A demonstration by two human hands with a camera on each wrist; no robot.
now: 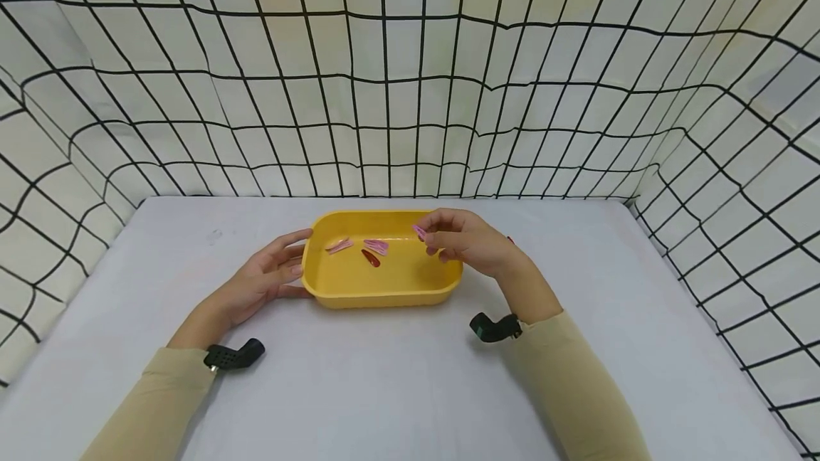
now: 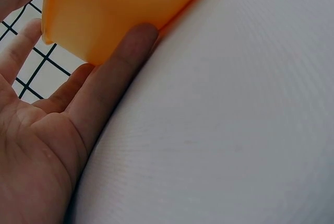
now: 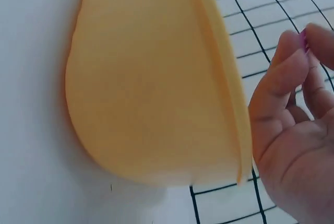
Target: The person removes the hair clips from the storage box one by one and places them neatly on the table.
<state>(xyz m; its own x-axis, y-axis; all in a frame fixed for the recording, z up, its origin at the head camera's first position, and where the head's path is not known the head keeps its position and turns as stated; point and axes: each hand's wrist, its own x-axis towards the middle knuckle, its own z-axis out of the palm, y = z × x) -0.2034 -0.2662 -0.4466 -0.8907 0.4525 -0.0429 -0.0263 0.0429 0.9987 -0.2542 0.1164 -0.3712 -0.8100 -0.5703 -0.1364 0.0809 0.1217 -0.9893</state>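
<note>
A yellow plastic tray (image 1: pixel 371 301) with rounded corners lies on the white surface. Inside it are two pink hair clips, one at the left (image 1: pixel 339 245) and one nearer the middle (image 1: pixel 376 246), with a dark red hair clip (image 1: pixel 370 257) close by. My left hand (image 1: pixel 259 279) touches the tray's left end with fingers spread and fairly straight; the left wrist view shows fingertips against the outer wall. Above the tray's right part, my right hand (image 1: pixel 464 239) pinches a pink hair clip (image 1: pixel 419 232) between thumb and fingertips. Most of that clip is hidden by the fingers.
Beyond the right wrist, a bit of something red (image 1: pixel 510 239) shows on the white tabletop (image 1: pixel 371 383), mostly hidden. White walls with a black grid (image 1: pixel 384 80) stand behind and at both sides. Each wrist wears a black device, the left (image 1: pixel 233 355) and right (image 1: pixel 495 327).
</note>
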